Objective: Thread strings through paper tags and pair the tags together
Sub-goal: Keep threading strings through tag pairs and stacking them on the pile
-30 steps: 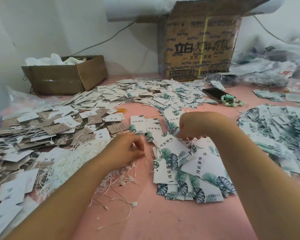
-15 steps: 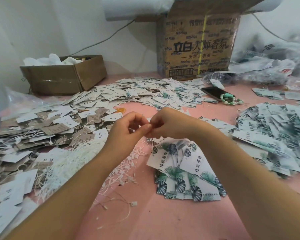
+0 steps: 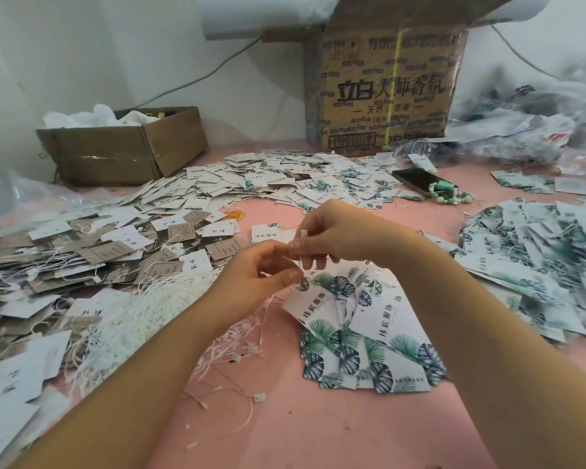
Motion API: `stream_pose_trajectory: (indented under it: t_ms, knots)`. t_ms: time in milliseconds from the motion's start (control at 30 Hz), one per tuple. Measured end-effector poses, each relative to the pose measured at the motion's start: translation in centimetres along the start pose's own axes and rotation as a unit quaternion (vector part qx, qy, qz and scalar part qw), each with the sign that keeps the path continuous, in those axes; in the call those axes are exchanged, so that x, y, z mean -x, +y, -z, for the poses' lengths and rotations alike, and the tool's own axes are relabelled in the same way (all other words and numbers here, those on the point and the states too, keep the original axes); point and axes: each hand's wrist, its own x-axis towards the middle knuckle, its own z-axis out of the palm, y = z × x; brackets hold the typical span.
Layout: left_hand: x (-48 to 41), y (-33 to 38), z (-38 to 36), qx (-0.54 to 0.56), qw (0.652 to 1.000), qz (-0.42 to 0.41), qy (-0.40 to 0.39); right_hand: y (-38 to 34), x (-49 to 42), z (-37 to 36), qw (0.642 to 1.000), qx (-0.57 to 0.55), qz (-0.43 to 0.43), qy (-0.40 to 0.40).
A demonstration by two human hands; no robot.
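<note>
Both hands meet above the pink table (image 3: pixel 318 431). My right hand (image 3: pixel 339 235) pinches a thin white string (image 3: pixel 300 262) near its small plastic clasp. A white tag with green leaf print (image 3: pixel 313 304) hangs from that string, tilted, above a fanned pile of leaf-print tags (image 3: pixel 369 350). My left hand (image 3: pixel 261 275) pinches the string just above the hanging tag, thumb against forefinger. A bundle of loose white strings (image 3: pixel 122 319) lies under my left forearm.
Heaps of white and brown tags (image 3: pixel 92 248) cover the left side, more white tags (image 3: pixel 268 181) the middle back, leaf tags (image 3: pixel 538 258) the right. A phone (image 3: pixel 416 179) and bead bracelet (image 3: pixel 450 196) lie beyond. Two cardboard boxes (image 3: pixel 383 86) (image 3: pixel 122 150) stand by the wall.
My hands rose from the tag pile and came together. A leaf-print tag now hangs from the string held between them.
</note>
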Motion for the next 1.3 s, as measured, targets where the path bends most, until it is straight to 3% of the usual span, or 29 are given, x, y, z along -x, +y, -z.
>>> stream_pose_trajectory:
  t_ms: [200, 367, 800, 1033, 1133, 1300]
  knots:
    - [-0.4, -0.6, 2.3, -0.243, 0.969, 0.026, -0.024, 0.4, 0.0, -0.5, 0.993, 0.087, -0.054, -0.059]
    - [-0.4, -0.5, 3.2, -0.350, 0.932, 0.051, -0.074, 0.1, 0.2, -0.7, 0.978, 0.175, -0.071, -0.091]
    - [-0.3, 0.0, 3.0, -0.465, 0.864, 0.001, -0.195, -0.1, -0.6, -2.2, 0.988, 0.151, -0.013, -0.025]
    - [-0.3, -0.4, 3.0, -0.495, 0.843, -0.014, -0.209, -0.2, -0.5, -2.2, 0.991, 0.132, -0.011, -0.015]
    - [-0.3, -0.6, 3.1, -0.479, 0.851, 0.002, -0.214, -0.1, -0.6, -2.4, 0.991, 0.133, -0.011, -0.020]
    - [0.0, 0.3, 3.8, -0.357, 0.921, 0.016, -0.153, 0.1, -0.9, -2.2, 0.994, 0.109, 0.001, 0.005]
